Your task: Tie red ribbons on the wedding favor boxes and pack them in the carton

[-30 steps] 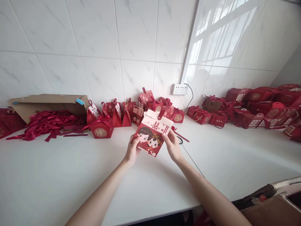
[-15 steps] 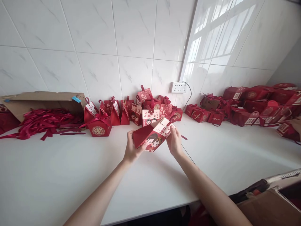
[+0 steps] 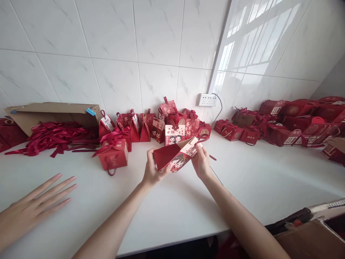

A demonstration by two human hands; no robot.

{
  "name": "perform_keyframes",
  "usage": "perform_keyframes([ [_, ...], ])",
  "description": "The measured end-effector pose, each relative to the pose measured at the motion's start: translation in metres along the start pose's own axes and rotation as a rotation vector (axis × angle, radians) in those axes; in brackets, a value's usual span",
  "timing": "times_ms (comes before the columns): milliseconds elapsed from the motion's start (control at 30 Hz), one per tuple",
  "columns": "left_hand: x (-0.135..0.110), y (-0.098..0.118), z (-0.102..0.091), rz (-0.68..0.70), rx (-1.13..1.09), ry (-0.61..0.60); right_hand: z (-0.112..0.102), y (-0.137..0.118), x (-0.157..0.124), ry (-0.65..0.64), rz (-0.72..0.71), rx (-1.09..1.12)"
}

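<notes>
Both hands hold one red paper box [image 3: 172,158] just above the worktop [image 3: 242,187]. The left hand [image 3: 152,172] is curled around the box's near left end, thumb on the plain red side and the other fingers tucked underneath. The right hand [image 3: 201,164] is closed on the opposite end, its fingertips pinching the white-and-red top flap where a thin red loop sticks out. The box lies tilted on its side between the two hands, with the printed cartoon couple facing down and toward the person.

Just beyond the hands, against the tiled wall, a row of small red boxes [image 3: 151,126] stands packed together, and one with the same couple print [image 3: 174,133] sits directly behind the held box. To the left of the left hand stands a finished box tied with a ribbon bow [image 3: 113,154]. Farther left is a heap of loose red ribbons [image 3: 51,135], spilling out of a brown cardboard box lying on its side [image 3: 51,112].

Well to the left and nearer the person, another person's hand [image 3: 35,208] lies flat on the worktop, fingers stretched out (it holds nothing). Far to the right of the right hand more red boxes [image 3: 291,124] are piled along the wall, and a wall socket [image 3: 207,100] is mounted above and beyond the right hand.
</notes>
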State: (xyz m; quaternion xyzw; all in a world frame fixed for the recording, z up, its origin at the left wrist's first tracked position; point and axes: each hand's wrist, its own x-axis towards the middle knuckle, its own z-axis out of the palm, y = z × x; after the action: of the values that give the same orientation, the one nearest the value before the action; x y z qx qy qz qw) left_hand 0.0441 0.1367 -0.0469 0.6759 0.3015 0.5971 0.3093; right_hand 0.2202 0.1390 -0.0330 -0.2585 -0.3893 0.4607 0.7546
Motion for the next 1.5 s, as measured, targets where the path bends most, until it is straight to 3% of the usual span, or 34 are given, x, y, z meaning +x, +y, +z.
perform_keyframes([
  [200,-0.001,-0.002,0.001,0.012,0.02,-0.019,0.001,-0.001,0.0,-0.02,-0.044,-0.018],
  [567,-0.001,0.001,0.001,-0.048,-0.044,-0.024,0.0,0.0,0.001,0.055,-0.041,-0.045],
  [733,0.005,0.0,0.003,-0.279,-0.244,0.06,0.003,-0.003,-0.004,0.01,0.004,-0.061],
  [867,0.01,-0.003,0.006,-0.509,-0.517,0.125,0.006,-0.002,-0.011,-0.172,0.003,-0.156],
  [967,0.01,-0.002,0.007,-0.579,-0.628,0.156,0.007,-0.001,-0.015,-0.275,-0.011,-0.258],
  [1067,0.01,0.001,0.009,-0.608,-0.656,0.181,0.008,-0.002,-0.015,-0.271,-0.021,-0.302],
  [1333,0.008,-0.006,0.009,-0.564,-0.573,0.198,0.011,0.0,-0.015,-0.239,0.061,-0.257],
  [1400,0.006,-0.005,0.009,-0.492,-0.474,0.2,0.009,0.004,-0.013,-0.205,0.156,-0.226],
  [1500,0.003,0.003,0.009,-0.268,-0.304,0.123,0.003,0.008,-0.008,-0.201,0.303,-0.113],
])
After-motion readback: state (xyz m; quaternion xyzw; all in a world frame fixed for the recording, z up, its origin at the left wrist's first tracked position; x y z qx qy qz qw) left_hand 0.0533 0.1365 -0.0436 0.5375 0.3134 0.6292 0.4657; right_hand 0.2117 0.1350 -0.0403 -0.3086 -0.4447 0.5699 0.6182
